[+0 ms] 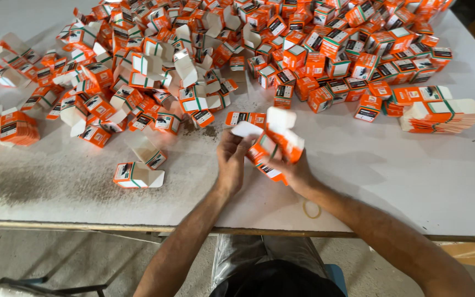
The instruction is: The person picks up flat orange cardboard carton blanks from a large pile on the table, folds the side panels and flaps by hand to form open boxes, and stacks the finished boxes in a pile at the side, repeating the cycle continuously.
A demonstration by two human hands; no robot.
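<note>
Both hands, left hand (231,159) and right hand (295,169), grip one half-folded orange carton (273,144), with a big heap of folded cartons (314,49) made and flat stacks (441,116) left.

Both forearms are bare to the edge of view — no sleeves, watch, bracelet or gloves show on them. The left hand (231,162) and right hand (295,170) carry no rings that can be made out. Below the table edge, the lap shows grey trousers — creased — and a dark top.
</note>
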